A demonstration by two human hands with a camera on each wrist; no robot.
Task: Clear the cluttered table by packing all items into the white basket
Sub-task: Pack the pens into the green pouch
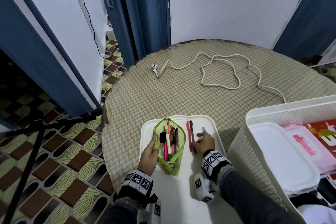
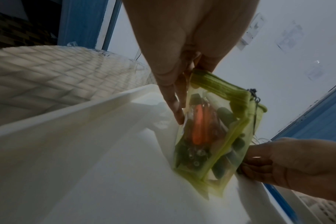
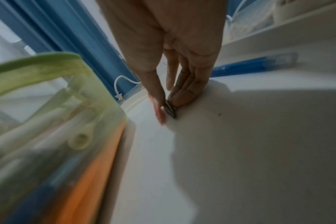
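Left hand (image 1: 149,152) sits at the 9 o'clock side of the green pencil pouch (image 1: 170,146), thumb stretched up along its open rim and fingers curled round the edge, holding the mouth wide so the pens inside show. Right hand (image 1: 203,142) is low on the white tray (image 1: 181,196), palm down at the pouch's 3 o'clock, index finger pointing forward, thumb and fingertips pinching a dark pen (image 3: 170,111) that lies flush beside a pink pen (image 1: 189,135). A blue pen (image 3: 253,63) lies just past that hand at 12 o'clock, apart from the fingers. The white basket (image 1: 241,151) stands at 3 o'clock on the table (image 1: 145,92), already holding a white lid and pink packets. A white cord (image 1: 218,71) trails across the table at 12 o'clock.
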